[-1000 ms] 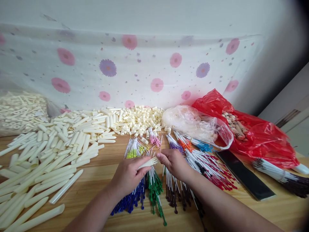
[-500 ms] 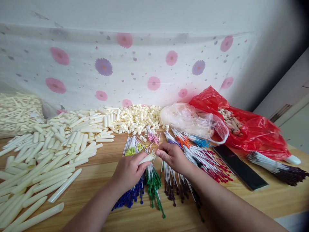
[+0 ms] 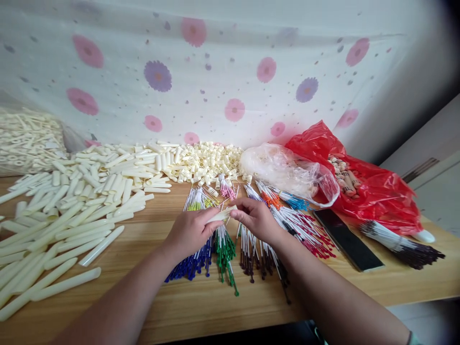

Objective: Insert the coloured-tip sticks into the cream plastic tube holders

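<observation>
My left hand point(image 3: 190, 231) pinches a short cream plastic tube point(image 3: 220, 215) between thumb and fingers, over the middle of the table. At the tube's right end, the thumb and fingers of my right hand point(image 3: 256, 218) are closed on it; those fingertips partly hide that end. Beneath and around both hands lie bundles of thin white sticks with coloured tips: dark blue ones point(image 3: 192, 263), green ones point(image 3: 225, 256), brown ones point(image 3: 251, 261) and red ones point(image 3: 316, 244). Smaller yellow point(image 3: 196, 203), pink point(image 3: 226, 189) and orange point(image 3: 271, 199) bundles are just beyond.
Long cream tubes point(image 3: 75, 230) spread over the left side, with slotted cream caps point(image 3: 212, 163) heaped at the back. A clear bag point(image 3: 283, 167), a red bag point(image 3: 381, 191), a black phone-like slab point(image 3: 348, 239) and a dark-tipped bundle point(image 3: 402, 244) occupy the right.
The view has tilted down, bringing the table's front edge into sight. Both hands still hold the tube, its right end now lying closer against my right fingers.
</observation>
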A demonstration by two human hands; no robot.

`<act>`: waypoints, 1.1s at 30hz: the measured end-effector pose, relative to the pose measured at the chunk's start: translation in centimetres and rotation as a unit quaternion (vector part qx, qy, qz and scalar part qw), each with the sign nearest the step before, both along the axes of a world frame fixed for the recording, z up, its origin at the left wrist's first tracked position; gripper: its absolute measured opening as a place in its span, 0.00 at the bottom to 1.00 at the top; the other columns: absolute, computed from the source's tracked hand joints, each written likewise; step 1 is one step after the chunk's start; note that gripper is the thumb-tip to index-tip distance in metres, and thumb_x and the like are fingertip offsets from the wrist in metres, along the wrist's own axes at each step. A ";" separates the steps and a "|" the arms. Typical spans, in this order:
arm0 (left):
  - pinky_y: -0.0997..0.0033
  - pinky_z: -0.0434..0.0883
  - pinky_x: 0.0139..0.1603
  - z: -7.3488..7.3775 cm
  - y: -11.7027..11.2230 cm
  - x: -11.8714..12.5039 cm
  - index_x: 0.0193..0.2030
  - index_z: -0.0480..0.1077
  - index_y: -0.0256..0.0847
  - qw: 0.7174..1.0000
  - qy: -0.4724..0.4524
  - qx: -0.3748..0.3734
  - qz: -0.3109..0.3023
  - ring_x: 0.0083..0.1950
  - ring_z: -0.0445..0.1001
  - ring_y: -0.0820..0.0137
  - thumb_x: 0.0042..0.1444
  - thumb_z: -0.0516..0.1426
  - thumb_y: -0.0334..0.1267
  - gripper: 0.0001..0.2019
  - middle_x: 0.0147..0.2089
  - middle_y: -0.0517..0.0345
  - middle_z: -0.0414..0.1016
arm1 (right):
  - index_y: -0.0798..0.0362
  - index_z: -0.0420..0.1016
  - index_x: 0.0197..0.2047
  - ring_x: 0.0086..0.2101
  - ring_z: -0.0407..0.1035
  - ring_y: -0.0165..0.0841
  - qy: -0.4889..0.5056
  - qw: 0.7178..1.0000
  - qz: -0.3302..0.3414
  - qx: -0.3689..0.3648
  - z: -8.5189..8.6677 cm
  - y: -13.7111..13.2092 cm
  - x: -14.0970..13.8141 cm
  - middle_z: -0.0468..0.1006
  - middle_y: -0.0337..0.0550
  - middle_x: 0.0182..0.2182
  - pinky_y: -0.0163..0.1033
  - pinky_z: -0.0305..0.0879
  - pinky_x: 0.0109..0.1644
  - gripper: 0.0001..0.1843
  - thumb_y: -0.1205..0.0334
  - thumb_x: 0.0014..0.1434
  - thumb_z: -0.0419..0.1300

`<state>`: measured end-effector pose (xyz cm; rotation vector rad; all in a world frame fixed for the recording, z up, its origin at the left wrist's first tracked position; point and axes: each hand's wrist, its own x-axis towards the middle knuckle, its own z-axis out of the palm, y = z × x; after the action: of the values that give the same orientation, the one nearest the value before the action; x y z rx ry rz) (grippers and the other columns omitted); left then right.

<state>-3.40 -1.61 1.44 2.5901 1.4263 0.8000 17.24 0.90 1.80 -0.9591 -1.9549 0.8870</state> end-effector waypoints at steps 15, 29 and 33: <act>0.76 0.64 0.31 0.4 -0.3 -0.1 0.44 0.74 0.43 0.999 -0.008 -0.030 -0.007 0.30 0.72 0.72 0.62 0.50 0.45 0.14 0.31 0.59 0.77 | 0.56 0.71 0.33 0.25 0.61 0.27 -0.041 0.998 0.029 0.040 0.2 -0.1 0.3 0.68 0.38 0.24 0.32 0.56 0.29 0.24 0.43 0.62 0.50; 0.75 0.64 0.33 -0.4 0.1 -0.1 0.44 0.74 0.42 0.999 -0.019 -0.029 -0.013 0.31 0.73 0.71 0.62 0.51 0.44 0.14 0.34 0.57 0.78 | 0.54 0.65 0.27 0.24 0.59 0.28 -0.123 0.991 -0.010 0.052 -0.5 0.1 -0.3 0.66 0.38 0.22 0.33 0.53 0.29 0.28 0.43 0.66 0.40; 0.77 0.63 0.31 0.2 0.1 -0.2 0.40 0.72 0.39 0.977 -0.092 -0.184 -0.053 0.29 0.68 0.74 0.62 0.50 0.44 0.14 0.29 0.62 0.72 | 0.54 0.69 0.40 0.34 0.65 0.33 -0.140 0.976 0.033 0.164 0.0 -0.2 0.4 0.72 0.46 0.34 0.36 0.59 0.36 0.26 0.45 0.67 0.38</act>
<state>-3.55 -1.55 1.60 2.2299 1.2356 0.6652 17.69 0.72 1.79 -0.8618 -2.2945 0.4585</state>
